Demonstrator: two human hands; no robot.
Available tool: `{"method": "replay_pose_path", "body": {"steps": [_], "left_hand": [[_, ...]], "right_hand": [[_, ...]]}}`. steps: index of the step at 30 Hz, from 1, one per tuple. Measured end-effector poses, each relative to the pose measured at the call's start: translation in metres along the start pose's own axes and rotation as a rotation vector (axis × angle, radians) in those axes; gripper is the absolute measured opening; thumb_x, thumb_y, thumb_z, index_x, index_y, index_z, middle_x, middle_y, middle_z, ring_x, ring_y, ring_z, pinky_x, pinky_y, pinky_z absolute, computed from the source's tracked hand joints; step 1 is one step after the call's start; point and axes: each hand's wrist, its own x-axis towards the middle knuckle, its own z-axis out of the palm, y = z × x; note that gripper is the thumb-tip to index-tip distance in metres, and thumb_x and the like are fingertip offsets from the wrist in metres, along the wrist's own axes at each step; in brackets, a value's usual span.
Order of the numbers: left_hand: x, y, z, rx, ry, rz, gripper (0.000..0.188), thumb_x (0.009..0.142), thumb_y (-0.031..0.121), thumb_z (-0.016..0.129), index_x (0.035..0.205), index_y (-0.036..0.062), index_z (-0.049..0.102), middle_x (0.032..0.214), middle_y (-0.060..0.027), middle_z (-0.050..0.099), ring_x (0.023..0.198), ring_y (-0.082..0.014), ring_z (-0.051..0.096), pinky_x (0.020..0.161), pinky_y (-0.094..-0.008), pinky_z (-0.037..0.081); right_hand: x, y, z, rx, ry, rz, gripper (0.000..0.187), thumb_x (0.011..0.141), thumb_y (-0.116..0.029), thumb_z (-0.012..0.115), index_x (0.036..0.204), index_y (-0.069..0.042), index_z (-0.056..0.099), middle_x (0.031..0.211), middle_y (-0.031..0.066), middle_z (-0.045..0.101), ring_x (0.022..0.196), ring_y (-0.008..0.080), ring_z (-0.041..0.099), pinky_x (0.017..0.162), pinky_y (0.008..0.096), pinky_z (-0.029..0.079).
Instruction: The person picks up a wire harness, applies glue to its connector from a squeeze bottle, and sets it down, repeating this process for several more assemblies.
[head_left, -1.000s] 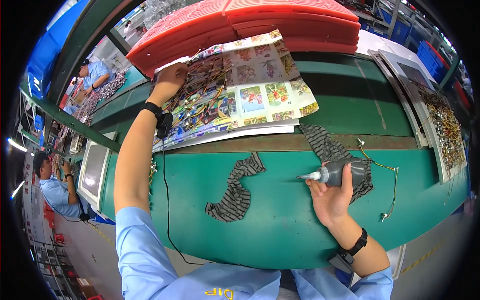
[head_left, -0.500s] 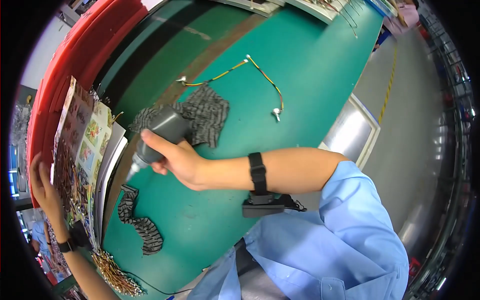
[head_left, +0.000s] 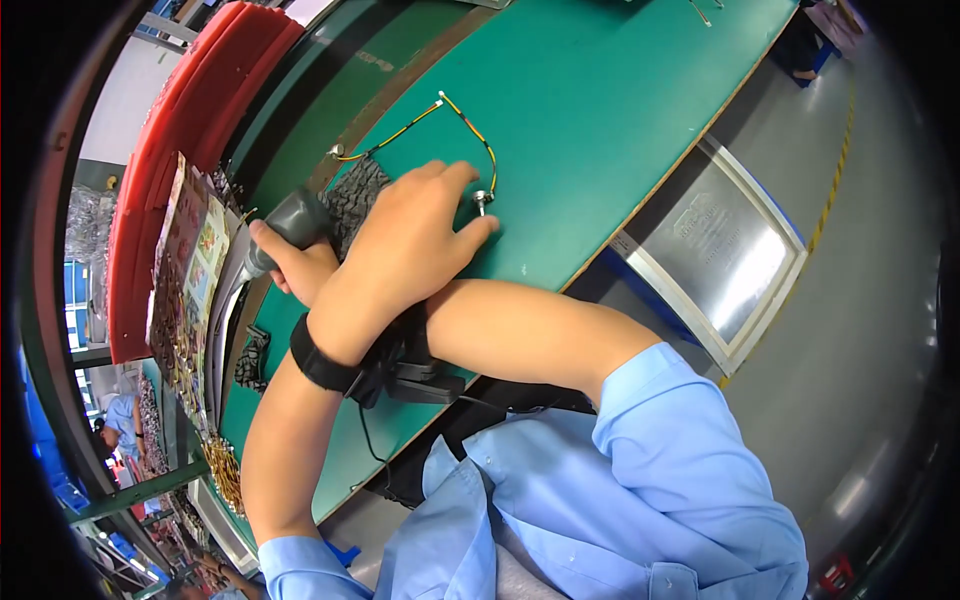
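Observation:
My right hand is wrapped around a dark grey squeeze bottle, tilted with its nozzle toward the lower left. Crossing over my right forearm, my left hand reaches above the green table. Its thumb and forefinger are apart around a small round metal part with a shaft, joined to a yellow, red and black wire lead; no grip on it shows. At the lead's far end sits a similar metal part. A grey-black patterned cloth lies partly hidden behind my left hand.
A second patterned cloth piece lies near the left edge. Printed sheets, a wire bundle and red stacked trays line the left side. A framed metal panel stands right of the table; a person is beyond.
My left hand has come from the far left sheets across my right forearm to the metal part. My right hand still holds the bottle. The whole view has shifted.

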Motion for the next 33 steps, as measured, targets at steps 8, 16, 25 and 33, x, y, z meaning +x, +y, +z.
{"method": "replay_pose_path", "body": {"steps": [8, 16, 25, 33], "left_hand": [[0.023, -0.003, 0.010, 0.045, -0.216, -0.041, 0.026, 0.080, 0.011, 0.069, 0.102, -0.0016, 0.062, 0.078, -0.0125, 0.063, 0.073, -0.0238, 0.062, 0.070, -0.0342, 0.050], [-0.055, 0.004, -0.042, -0.856, -0.027, -0.253, 0.019, 0.085, 0.002, 0.066, 0.102, -0.0040, 0.061, 0.089, -0.0054, 0.063, 0.083, -0.0114, 0.060, 0.078, -0.0262, 0.048], [-0.201, -0.012, -0.082, -1.106, 0.391, -0.307, 0.018, 0.086, -0.001, 0.064, 0.104, -0.0019, 0.060, 0.097, -0.0085, 0.063, 0.088, -0.0163, 0.060, 0.082, -0.0303, 0.048], [-0.358, -0.059, -0.068, -0.715, 1.074, -0.833, 0.014, 0.096, 0.008, 0.050, 0.109, 0.0011, 0.052, 0.120, -0.0148, 0.061, 0.104, -0.0163, 0.059, 0.089, -0.0293, 0.045]], "right_hand": [[0.003, -0.009, -0.013, 0.064, -0.030, 0.074, 0.045, 0.080, -0.050, 0.072, 0.066, -0.014, 0.048, 0.053, -0.0031, 0.047, 0.045, 0.0066, 0.043, 0.042, 0.0244, 0.033], [-0.050, -0.061, -0.021, 0.010, -0.170, 0.016, 0.050, 0.082, -0.054, 0.068, 0.063, -0.013, 0.048, 0.056, -0.0021, 0.047, 0.047, 0.0076, 0.042, 0.046, 0.0238, 0.032], [-0.019, -0.014, -0.001, 0.148, -0.145, 0.053, 0.040, 0.086, -0.047, 0.067, 0.075, -0.010, 0.055, 0.066, -0.0008, 0.051, 0.054, 0.0083, 0.045, 0.049, 0.0233, 0.035], [-0.053, -0.010, 0.019, -0.424, -0.361, -0.146, 0.032, 0.089, -0.036, 0.066, 0.093, -0.007, 0.057, 0.079, 0.0021, 0.058, 0.062, 0.0100, 0.049, 0.057, 0.0245, 0.041]]}}
